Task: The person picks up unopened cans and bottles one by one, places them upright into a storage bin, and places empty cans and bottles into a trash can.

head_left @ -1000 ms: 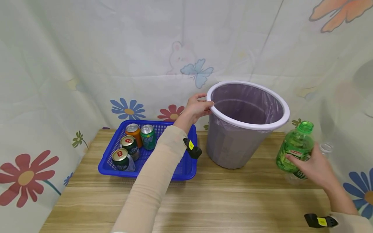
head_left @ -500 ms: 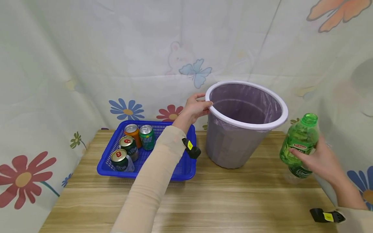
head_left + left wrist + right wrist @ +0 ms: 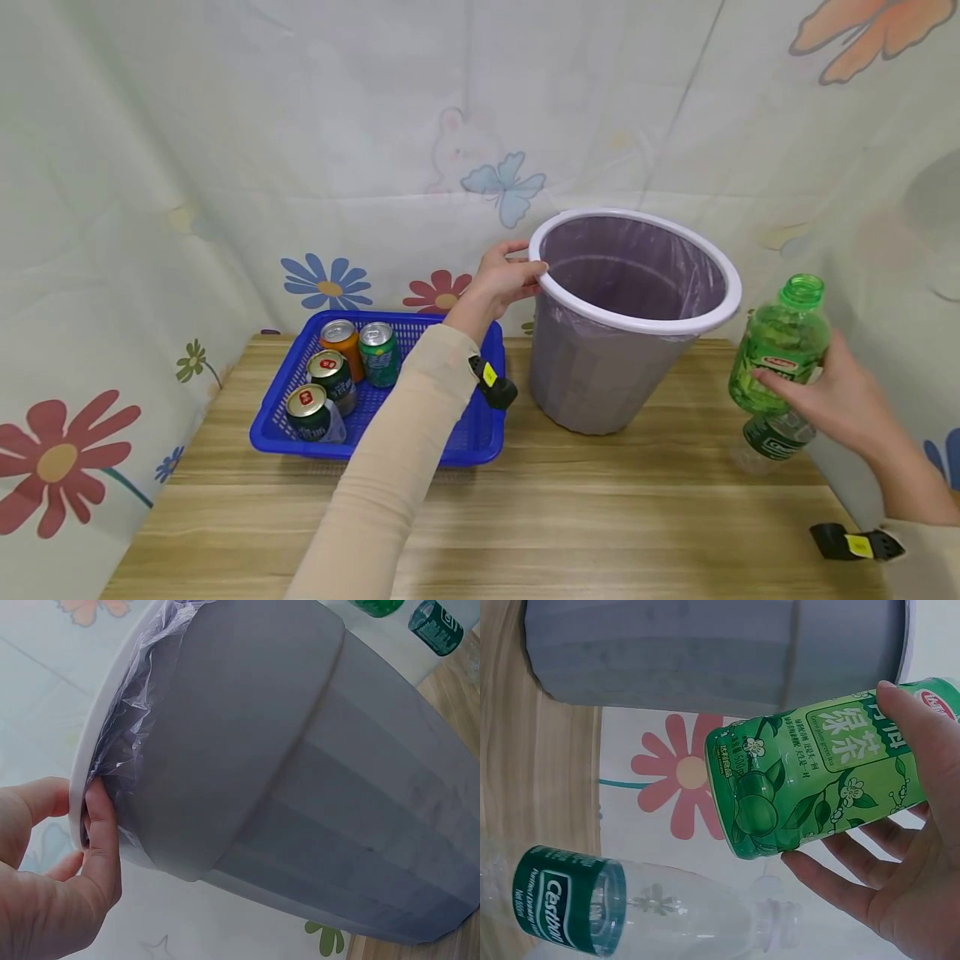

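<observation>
My left hand [image 3: 504, 279] grips the white rim [image 3: 79, 757] of a grey trash can [image 3: 592, 375], thumb on one side and fingers curled under the other. A thin purplish plastic liner [image 3: 139, 712] is folded over beneath that rim. Off to the right, my right hand [image 3: 843, 396] holds a green tea bottle [image 3: 780, 354], uncapped and raised above the table; its printed label faces the right wrist camera. Behind and below it a clear water bottle [image 3: 566, 900] with a dark green label stands upright on the table, partly hidden in the head view.
A blue plastic basket [image 3: 491, 433] sits left of the can, with several drink cans such as an orange can [image 3: 341, 346] and a green can [image 3: 379, 357] inside. My left forearm crosses over it. The wooden table [image 3: 600, 508] backs onto a flower-print curtain [image 3: 360, 150].
My right hand has lifted the green tea bottle slightly and moved it to the right, uncovering more of the water bottle's label. The left hand keeps its hold on the rim.
</observation>
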Motion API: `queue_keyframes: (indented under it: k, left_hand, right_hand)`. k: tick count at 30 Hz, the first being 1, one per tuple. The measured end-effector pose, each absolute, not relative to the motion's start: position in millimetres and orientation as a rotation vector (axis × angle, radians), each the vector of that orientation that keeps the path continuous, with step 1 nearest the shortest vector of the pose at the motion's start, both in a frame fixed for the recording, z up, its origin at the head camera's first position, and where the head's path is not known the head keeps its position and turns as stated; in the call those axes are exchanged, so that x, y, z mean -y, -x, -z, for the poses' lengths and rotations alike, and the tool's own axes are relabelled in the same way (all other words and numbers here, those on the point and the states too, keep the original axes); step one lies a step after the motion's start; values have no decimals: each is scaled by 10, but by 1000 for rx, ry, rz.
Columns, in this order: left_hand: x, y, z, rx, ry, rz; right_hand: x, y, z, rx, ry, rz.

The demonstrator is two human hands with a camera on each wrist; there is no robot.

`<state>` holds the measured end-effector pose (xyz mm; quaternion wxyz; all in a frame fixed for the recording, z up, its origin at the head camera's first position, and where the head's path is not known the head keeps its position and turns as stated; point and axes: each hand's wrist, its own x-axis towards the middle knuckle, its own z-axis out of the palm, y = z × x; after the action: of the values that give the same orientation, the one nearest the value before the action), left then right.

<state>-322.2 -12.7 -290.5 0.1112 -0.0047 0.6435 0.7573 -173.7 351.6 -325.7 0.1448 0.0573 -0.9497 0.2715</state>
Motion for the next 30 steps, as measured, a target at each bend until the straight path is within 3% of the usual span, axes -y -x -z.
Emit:
queue_keyframes:
  k: [21, 30]
  left_hand:
    - [143, 3206, 2888, -1872, 10, -2228]
    - [147, 3210, 2890, -1863, 8, -2227]
  right_hand:
    - [-3447, 1893, 2960, 2709, -306, -695]
    - [-3493, 1911, 2724, 2777, -225, -561]
